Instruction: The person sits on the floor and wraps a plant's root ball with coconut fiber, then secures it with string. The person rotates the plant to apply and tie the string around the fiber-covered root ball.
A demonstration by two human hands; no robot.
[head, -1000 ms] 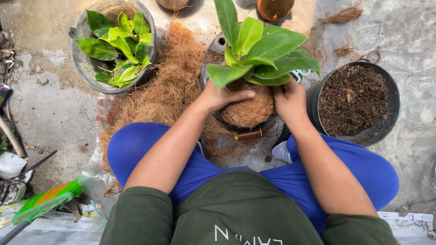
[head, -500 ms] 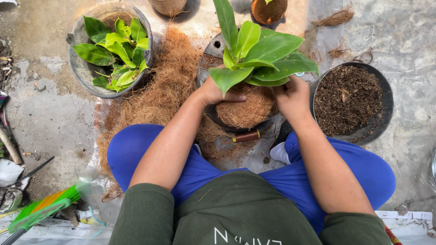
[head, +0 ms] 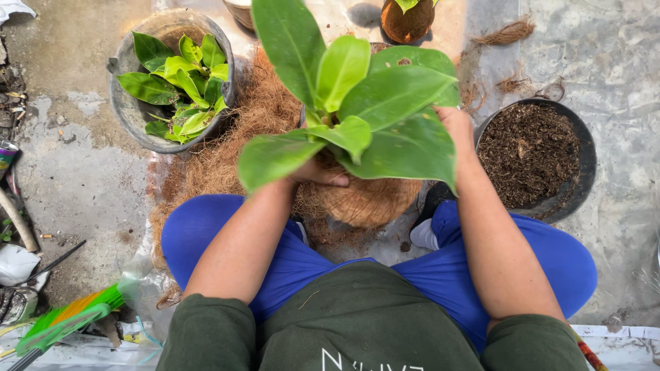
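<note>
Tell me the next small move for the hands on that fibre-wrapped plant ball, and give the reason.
Probably steady the round brown coconut-fibre ball and turn it slightly. The left hand presses its near side, the right hand grips the far side, and the broad green leaves hide the top. The ball appears held up in front of the knees, and loose fibre strands hang from its underside, so it may need checking all round.
</note>
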